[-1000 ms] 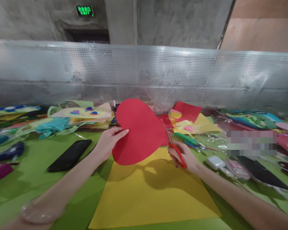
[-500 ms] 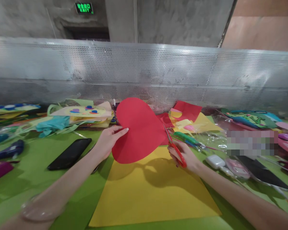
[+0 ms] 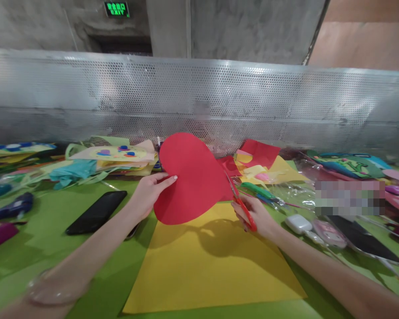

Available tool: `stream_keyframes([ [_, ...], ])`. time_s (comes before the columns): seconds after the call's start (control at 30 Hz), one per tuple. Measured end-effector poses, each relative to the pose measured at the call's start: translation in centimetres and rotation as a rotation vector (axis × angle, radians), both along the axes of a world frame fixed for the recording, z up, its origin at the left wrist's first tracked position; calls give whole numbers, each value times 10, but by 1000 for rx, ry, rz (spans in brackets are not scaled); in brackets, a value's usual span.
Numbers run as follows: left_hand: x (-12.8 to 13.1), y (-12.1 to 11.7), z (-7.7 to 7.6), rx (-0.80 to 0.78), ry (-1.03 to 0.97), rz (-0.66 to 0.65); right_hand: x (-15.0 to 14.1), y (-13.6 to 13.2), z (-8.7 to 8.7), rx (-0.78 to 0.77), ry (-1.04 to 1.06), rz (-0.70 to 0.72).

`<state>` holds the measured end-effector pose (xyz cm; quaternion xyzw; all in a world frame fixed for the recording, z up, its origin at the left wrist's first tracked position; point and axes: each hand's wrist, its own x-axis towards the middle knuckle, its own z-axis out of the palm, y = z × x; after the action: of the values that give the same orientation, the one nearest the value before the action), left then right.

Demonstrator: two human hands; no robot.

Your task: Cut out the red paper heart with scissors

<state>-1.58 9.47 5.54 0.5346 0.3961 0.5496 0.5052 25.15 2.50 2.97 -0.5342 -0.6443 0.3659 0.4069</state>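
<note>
A large red paper heart [image 3: 193,181] is held up in the middle of the head view, tilted with its tip toward the right. My left hand [image 3: 156,190] pinches its left edge, thumb on the near face. In my right hand [image 3: 256,215] are red-handled scissors [image 3: 244,210], fingers wrapped round the handles. The blades point up and away, beside the heart's right edge; whether they touch the paper I cannot tell. Below lies a yellow sheet [image 3: 213,270] flat on the green table [image 3: 99,274], with shadows of the hands and heart across it.
A black phone [image 3: 97,212] lies left of my left hand. Red and yellow paper scraps [image 3: 261,155] and a green cutter [image 3: 257,190] sit beyond the scissors. At right are a white earphone case [image 3: 298,224] and a dark-screened device [image 3: 362,237]. A perforated metal panel [image 3: 199,93] stands behind.
The heart and my left hand have shifted very slightly up and to the left. My right hand with the scissors has barely moved.
</note>
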Motion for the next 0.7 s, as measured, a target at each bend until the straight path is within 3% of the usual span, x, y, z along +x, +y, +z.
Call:
stream_keyframes([
  [0.7,-1,-1,1,19,30,-34,-2,-2,5,12,88,8],
])
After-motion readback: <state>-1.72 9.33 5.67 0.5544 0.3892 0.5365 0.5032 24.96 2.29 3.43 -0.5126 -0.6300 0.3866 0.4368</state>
